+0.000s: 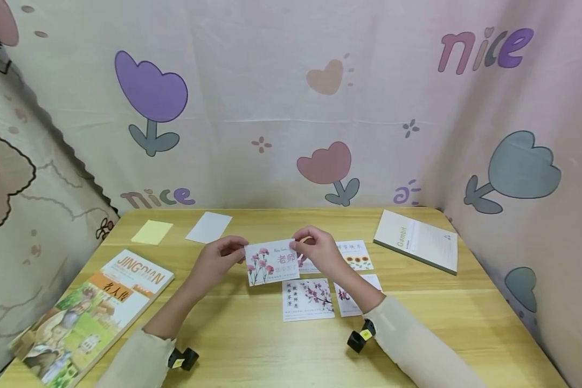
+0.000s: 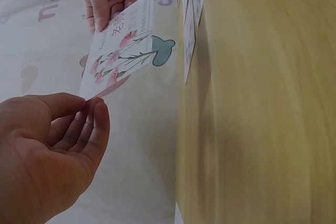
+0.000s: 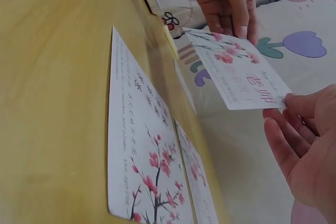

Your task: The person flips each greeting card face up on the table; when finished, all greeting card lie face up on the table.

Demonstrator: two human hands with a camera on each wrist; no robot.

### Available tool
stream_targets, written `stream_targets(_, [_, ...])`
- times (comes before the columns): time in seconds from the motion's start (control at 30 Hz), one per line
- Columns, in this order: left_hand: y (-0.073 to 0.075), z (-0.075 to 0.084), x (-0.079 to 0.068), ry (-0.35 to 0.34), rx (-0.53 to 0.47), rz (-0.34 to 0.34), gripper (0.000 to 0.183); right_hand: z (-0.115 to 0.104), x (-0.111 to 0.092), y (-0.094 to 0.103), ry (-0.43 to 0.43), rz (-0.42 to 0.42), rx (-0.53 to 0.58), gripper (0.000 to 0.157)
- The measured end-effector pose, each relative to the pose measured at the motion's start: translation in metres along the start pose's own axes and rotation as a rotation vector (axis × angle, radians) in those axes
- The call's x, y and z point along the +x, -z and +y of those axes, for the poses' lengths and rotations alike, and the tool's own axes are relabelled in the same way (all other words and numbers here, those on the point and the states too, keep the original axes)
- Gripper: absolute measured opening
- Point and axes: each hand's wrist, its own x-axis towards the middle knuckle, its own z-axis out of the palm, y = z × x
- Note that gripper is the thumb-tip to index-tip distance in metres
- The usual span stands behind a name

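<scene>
A white greeting card with pink carnations and red Chinese lettering is held up above the table, its printed face toward the head view. My left hand pinches its left edge between thumb and fingers. At the upper right corner my right hand pinches it too. In the right wrist view, a blossom-branch card lies on the table below. Beneath and right of my hands sit a sunflower card, a card with red lettering partly covered by my right forearm, and another card mostly hidden behind the held one.
On the left lies a colourful book; a pale notebook lies at the back right. A yellow paper and a white paper rest near the back edge. A patterned curtain hangs behind the wooden table.
</scene>
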Motion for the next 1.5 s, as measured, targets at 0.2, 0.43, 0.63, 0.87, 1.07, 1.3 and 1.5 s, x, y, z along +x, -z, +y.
stream_targets(0.2, [0.004, -0.006, 0.004, -0.013, -0.014, 0.007, 0.023, 0.003, 0.01, -0.002, -0.042, -0.065, 0.04, 0.022])
stream_targets(0.43, [0.01, -0.011, 0.012, -0.017, 0.013, 0.025, 0.023, 0.002, 0.019, -0.004, -0.061, -0.113, 0.043, 0.02])
stream_targets(0.63, [0.016, -0.02, 0.018, 0.014, 0.0, 0.013, 0.028, 0.005, 0.029, -0.009, -0.096, -0.135, -0.001, 0.015])
stream_targets(0.87, [0.026, -0.036, 0.027, 0.056, 0.039, 0.003, 0.028, 0.015, 0.043, -0.022, -0.119, -0.167, -0.084, 0.011])
stream_targets(1.07, [0.031, -0.05, 0.033, 0.059, 0.082, -0.016, 0.026, 0.017, 0.052, -0.033, -0.118, -0.169, -0.073, 0.015])
stream_targets(1.3, [0.032, -0.057, 0.045, 0.059, 0.09, -0.044, 0.025, 0.021, 0.061, -0.035, -0.096, -0.161, -0.103, 0.023])
stream_targets(1.5, [0.033, -0.06, 0.058, 0.055, 0.153, -0.091, 0.024, 0.028, 0.068, -0.034, -0.097, -0.157, -0.202, 0.021])
